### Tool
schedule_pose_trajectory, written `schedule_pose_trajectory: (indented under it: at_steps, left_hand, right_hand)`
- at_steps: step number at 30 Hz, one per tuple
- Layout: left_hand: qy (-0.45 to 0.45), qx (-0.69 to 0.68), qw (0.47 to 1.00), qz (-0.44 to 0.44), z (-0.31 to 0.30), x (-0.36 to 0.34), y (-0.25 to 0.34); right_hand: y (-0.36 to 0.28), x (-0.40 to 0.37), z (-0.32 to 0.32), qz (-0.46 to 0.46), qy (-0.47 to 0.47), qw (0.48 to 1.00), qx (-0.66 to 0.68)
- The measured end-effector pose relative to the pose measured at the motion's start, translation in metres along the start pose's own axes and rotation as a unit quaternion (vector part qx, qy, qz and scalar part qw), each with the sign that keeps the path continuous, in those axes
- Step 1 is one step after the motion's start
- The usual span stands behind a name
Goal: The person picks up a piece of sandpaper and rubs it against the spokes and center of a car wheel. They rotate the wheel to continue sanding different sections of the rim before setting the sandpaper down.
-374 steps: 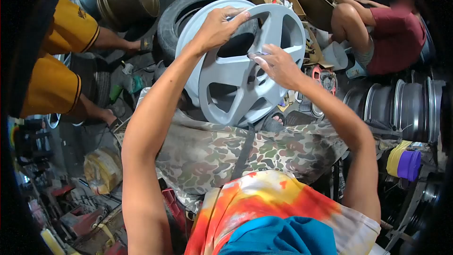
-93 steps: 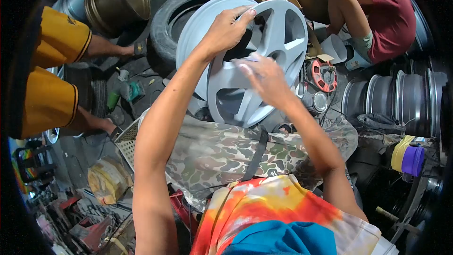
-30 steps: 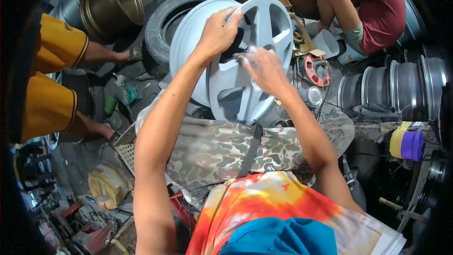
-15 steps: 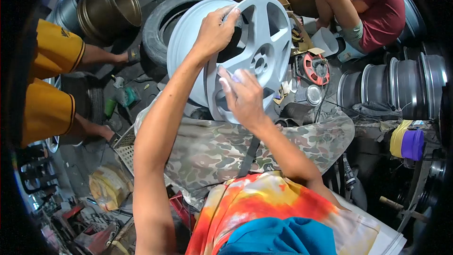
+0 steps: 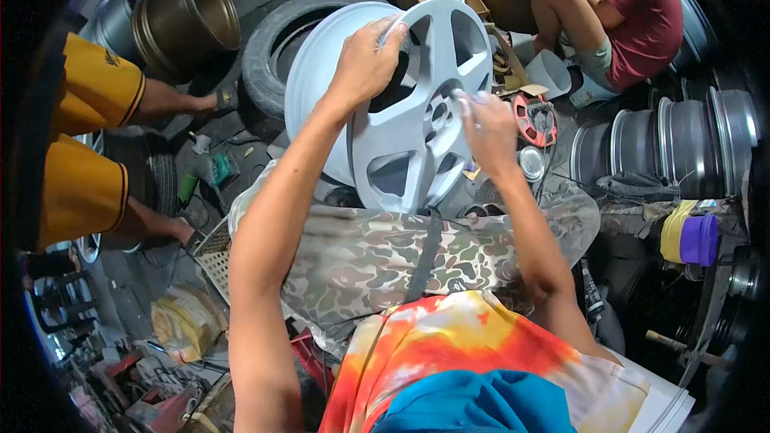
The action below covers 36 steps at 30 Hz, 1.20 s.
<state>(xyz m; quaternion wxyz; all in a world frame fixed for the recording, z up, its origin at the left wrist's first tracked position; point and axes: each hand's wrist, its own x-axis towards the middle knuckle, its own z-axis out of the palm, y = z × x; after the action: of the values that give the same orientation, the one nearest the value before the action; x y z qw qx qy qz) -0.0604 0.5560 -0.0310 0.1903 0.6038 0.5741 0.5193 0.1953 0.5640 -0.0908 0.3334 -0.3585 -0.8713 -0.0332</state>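
Note:
A grey-primed alloy wheel [image 5: 401, 132] with wide spokes stands tilted before my knees, its hub and spoke face turned to the right. My left hand [image 5: 369, 64] is wrapped over the upper edge of the spoke face, its fingers hooked around the rim. Beside the hub, at the right of the face, my right hand [image 5: 491, 132] is closed, blurred by motion, with its fingertips close to the spokes. A small purplish patch shows at those fingers; I cannot tell what it is. Camouflage cloth [image 5: 369, 248] covers my lap below the wheel.
Behind the wheel lies a black tire [image 5: 265, 56]. Bare rims line the right [image 5: 682, 144], near a red cable reel [image 5: 536, 122]. A person in yellow shorts [image 5: 96, 80] stands at left; another in a maroon shirt [image 5: 650, 24] sits at upper right. A bronze rim [image 5: 172, 28] lies upper left.
My right hand has moved right, from the lower left spokes across the face to beside the hub. My left hand keeps its hold on the wheel's upper edge.

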Motion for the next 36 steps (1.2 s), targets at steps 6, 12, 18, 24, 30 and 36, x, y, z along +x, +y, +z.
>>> schedule_pose_trajectory:
  at_steps: [6,12,18,24,30,36]
  left_hand:
    - [0.002,0.216,0.972,0.091,-0.004,-0.006,0.010]
    - [0.022,0.384,0.917,0.106,-0.019,0.006,0.008]
    - [0.084,0.436,0.896,0.027,-0.058,0.030,-0.060]
    - [0.049,0.442,0.893,-0.073,-0.106,0.023,-0.122]
    - [-0.177,0.424,0.873,-0.164,-0.096,0.016,-0.116]
    - [-0.216,0.588,0.761,-0.170,-0.047,-0.018,-0.109]
  right_hand:
    - [0.000,-0.026,-0.015,0.074,-0.058,0.992,0.082]
    - [0.014,-0.064,-0.013,0.091,-0.192,0.974,0.078]
    - [0.055,-0.124,-0.022,0.172,-0.285,0.941,0.062]
    - [0.048,-0.161,0.009,0.215,-0.324,0.912,0.128]
    - [0.043,-0.154,0.010,0.244,-0.302,0.915,0.108]
    - [0.043,-0.149,0.013,0.235,-0.330,0.909,0.100]
